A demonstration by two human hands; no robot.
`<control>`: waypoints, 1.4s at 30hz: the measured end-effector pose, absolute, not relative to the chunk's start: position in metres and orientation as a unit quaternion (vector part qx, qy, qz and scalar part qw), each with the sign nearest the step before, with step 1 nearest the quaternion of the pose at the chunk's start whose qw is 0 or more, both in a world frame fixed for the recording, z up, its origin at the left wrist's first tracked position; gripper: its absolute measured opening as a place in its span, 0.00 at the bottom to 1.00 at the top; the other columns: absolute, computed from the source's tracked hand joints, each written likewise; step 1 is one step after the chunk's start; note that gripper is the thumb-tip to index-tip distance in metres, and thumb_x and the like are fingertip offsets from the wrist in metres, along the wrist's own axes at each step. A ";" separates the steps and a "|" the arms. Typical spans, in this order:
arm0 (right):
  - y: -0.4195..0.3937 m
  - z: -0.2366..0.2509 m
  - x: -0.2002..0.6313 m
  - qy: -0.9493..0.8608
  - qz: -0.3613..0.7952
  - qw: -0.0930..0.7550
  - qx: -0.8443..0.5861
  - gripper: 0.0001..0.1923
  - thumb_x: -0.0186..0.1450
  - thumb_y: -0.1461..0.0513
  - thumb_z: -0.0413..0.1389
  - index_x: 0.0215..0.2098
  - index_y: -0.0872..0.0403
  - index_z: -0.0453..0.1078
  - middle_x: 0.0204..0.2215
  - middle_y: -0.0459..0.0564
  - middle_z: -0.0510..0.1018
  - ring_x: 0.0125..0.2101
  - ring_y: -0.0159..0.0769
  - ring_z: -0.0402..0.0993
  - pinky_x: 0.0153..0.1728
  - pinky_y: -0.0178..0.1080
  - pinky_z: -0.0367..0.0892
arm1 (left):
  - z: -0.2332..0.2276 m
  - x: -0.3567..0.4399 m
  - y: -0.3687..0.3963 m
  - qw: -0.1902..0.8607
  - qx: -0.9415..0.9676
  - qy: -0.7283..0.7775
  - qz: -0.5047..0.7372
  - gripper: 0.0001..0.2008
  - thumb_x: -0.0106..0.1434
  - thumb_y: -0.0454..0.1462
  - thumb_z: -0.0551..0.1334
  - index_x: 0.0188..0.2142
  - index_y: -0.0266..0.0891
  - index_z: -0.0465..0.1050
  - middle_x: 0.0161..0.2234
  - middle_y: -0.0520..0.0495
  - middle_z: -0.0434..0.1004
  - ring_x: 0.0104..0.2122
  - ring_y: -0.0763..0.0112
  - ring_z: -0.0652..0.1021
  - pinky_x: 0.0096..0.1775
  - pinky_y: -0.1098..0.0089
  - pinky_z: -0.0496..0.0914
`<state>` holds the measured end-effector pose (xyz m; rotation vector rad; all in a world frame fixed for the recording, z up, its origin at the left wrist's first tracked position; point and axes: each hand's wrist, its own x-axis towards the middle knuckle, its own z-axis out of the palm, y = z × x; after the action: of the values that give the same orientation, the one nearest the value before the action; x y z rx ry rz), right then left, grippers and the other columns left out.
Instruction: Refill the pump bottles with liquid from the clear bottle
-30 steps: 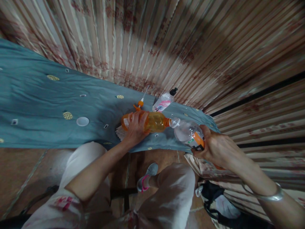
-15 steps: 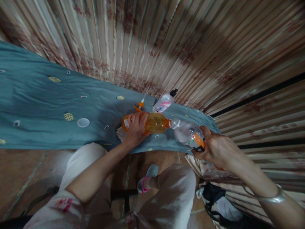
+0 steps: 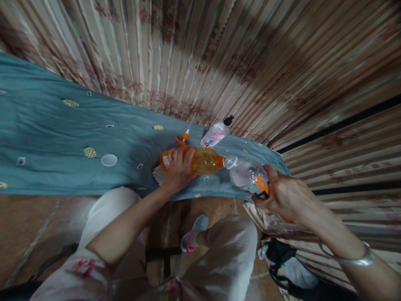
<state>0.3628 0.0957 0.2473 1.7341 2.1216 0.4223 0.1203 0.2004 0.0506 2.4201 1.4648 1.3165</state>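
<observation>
Striped floral curtains (image 3: 219,54) fill the frame from nine o'clock round to three. A teal patterned cloth (image 3: 46,133) covers the worktop at nine o'clock. Brown floor tiles (image 3: 28,225) lie dim at seven o'clock.

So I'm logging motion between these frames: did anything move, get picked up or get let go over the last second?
Nothing visibly changed. The left hand still grips the orange bottle, the right hand still holds the clear bottle, and the two necks stay mouth to mouth over the blue cloth. The white cap, the pink-labelled bottle and the orange nozzle lie where they were.
</observation>
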 end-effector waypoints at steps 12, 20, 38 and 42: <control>0.094 0.249 0.360 0.747 0.140 0.192 0.621 0.21 0.57 0.55 0.60 0.44 0.57 0.63 0.24 0.49 0.75 0.23 0.40 0.74 0.24 0.36 0.57 | 0.052 0.120 0.199 0.001 0.777 0.463 0.426 0.37 0.56 0.41 0.69 0.62 0.36 0.57 0.56 0.33 0.71 0.56 0.47 0.72 0.58 0.49 0.63; 0.095 0.247 0.363 0.751 0.148 0.181 0.618 0.20 0.57 0.53 0.60 0.42 0.56 0.63 0.22 0.48 0.74 0.23 0.40 0.74 0.23 0.36 0.55 | 0.051 0.121 0.199 -0.013 0.773 0.465 0.430 0.37 0.56 0.42 0.70 0.61 0.35 0.57 0.54 0.33 0.72 0.55 0.48 0.73 0.58 0.50 0.64; 0.095 0.248 0.361 0.743 0.153 0.189 0.624 0.20 0.57 0.55 0.61 0.42 0.55 0.62 0.23 0.48 0.75 0.23 0.41 0.75 0.23 0.35 0.55 | 0.050 0.121 0.199 0.007 0.776 0.471 0.419 0.38 0.56 0.41 0.69 0.62 0.37 0.57 0.56 0.33 0.71 0.56 0.47 0.72 0.58 0.49 0.64; 0.095 0.248 0.360 0.743 0.156 0.196 0.621 0.19 0.57 0.55 0.60 0.42 0.56 0.62 0.24 0.50 0.76 0.24 0.41 0.75 0.23 0.35 0.55 | 0.050 0.121 0.200 0.005 0.774 0.473 0.421 0.35 0.58 0.42 0.68 0.62 0.36 0.59 0.55 0.34 0.71 0.56 0.48 0.72 0.58 0.50 0.63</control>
<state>0.3605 0.0952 0.2480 1.7410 2.0806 0.4360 0.1214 0.1998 0.0499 2.4236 1.4811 1.3192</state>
